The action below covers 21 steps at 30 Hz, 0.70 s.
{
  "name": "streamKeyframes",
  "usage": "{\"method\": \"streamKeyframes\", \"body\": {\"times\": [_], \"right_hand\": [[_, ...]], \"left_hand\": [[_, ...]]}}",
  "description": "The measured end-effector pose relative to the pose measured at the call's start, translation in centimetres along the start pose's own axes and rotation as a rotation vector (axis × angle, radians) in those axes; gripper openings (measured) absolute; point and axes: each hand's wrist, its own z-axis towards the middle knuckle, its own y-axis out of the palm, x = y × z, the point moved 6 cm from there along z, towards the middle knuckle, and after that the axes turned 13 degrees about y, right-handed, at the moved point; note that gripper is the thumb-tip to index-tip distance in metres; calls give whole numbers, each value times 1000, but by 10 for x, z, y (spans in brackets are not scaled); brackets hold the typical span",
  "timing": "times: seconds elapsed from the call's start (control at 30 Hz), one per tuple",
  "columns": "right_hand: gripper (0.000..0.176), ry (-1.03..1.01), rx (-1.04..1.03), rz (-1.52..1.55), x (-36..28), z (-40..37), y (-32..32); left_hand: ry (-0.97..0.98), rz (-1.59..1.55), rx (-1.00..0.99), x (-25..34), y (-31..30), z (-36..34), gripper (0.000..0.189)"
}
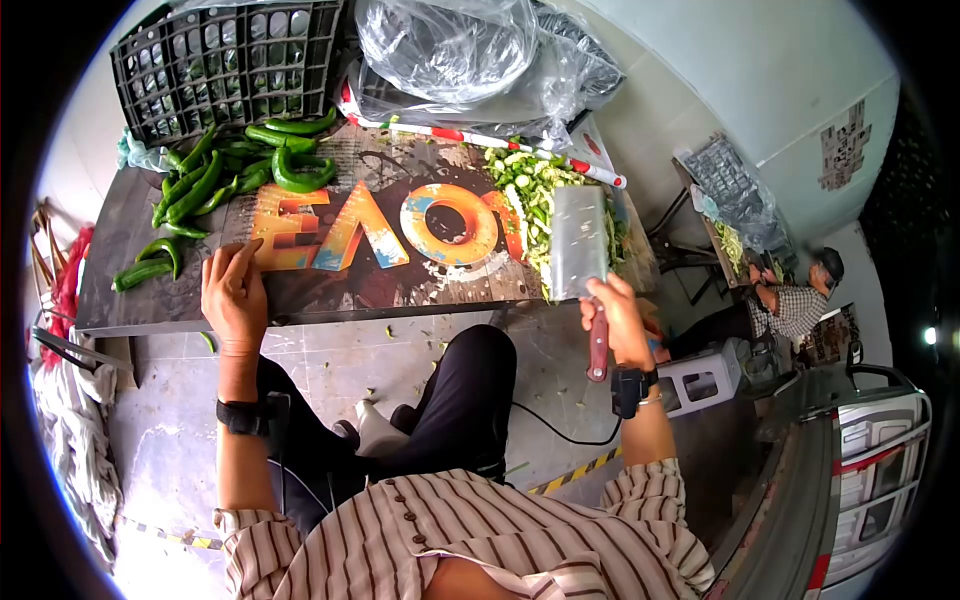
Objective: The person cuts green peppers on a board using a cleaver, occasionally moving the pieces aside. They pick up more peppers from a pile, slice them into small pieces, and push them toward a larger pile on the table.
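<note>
My left hand [235, 295] rests at the front edge of the table [350, 300], fingers slightly apart, with nothing visible in it. Beyond it lies a pile of whole green peppers [215, 180], two of them nearer the front edge. My right hand [617, 322] is wrapped round the red handle of a cleaver [579, 240]. The wide blade points away from me over the table's right part, beside and partly over a heap of chopped green peppers [525, 190]. Large orange letters [450, 225] are printed on the tabletop between the two piles.
A black crate [230, 70] stands behind the whole peppers. Clear plastic bags [450, 50] and a red-and-white strip [480, 138] lie along the back. At the right, another person [795, 308] sits by a second table. Pepper scraps dot the floor.
</note>
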Motion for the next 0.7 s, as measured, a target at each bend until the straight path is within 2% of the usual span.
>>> {"method": "streamKeyframes", "body": {"times": [0.07,0.1,0.2,0.3,0.43,0.5,0.53,0.57,0.63,0.7], "right_hand": [[14,-39,45,152,0,-3,-28],[16,-112,139,156,0,-3,-43],[19,-89,191,221,13,-2,-86],[24,-51,317,416,37,7,-125],[26,-65,252,471,59,24,-148],[26,-101,248,240,69,36,-154],[28,25,385,360,83,40,-148],[30,75,186,425,95,49,-144],[32,48,242,462,118,44,-151],[34,-26,149,388,130,28,-146]], "left_hand": [[5,-6,-18,0,0,0,24],[8,-4,-27,1,0,0,24],[8,2,-35,-1,2,-1,24],[9,10,-40,-2,3,-2,24],[9,36,-50,-3,4,-2,23],[-34,47,-92,-7,7,-5,24],[-44,41,-99,-8,7,-6,23],[-49,40,-101,-8,7,-6,23],[-6,46,-63,-6,6,-4,24],[0,46,-61,-7,6,-5,24]]}}
